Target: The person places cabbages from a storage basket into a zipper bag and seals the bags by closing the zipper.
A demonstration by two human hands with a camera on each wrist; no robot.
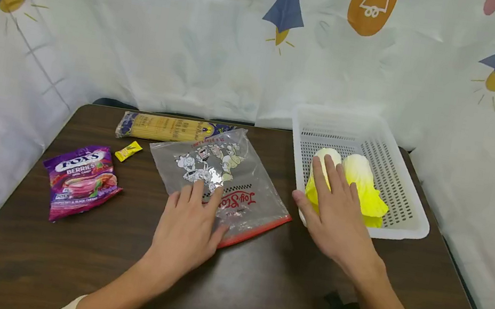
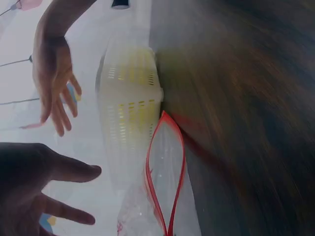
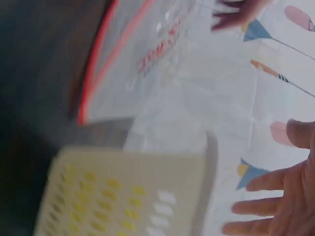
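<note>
A clear plastic zip bag (image 1: pixel 255 177) with a red edge and cartoon print lies on the table; its red-edged mouth gapes in the left wrist view. Over this bag is my left hand (image 1: pixel 189 231), fingers spread, holding nothing; the left wrist view shows the hand raised above it. My right hand (image 1: pixel 339 218), also spread and holding nothing, hovers over the near left side of a white perforated basket (image 1: pixel 404 222). Inside the basket are two white-and-yellow leafy things (image 1: pixel 360 175) resembling small napa cabbages, one partly hidden by the right hand.
A purple Fox's Berries candy bag (image 1: pixel 83 180) lies at the left of the dark wooden table (image 1: pixel 254 296). Near it is a small yellow wrapped sweet (image 1: pixel 128 151). A pack of dry noodles (image 1: pixel 169 129) lies along the back edge, by a printed curtain (image 1: pixel 170 56).
</note>
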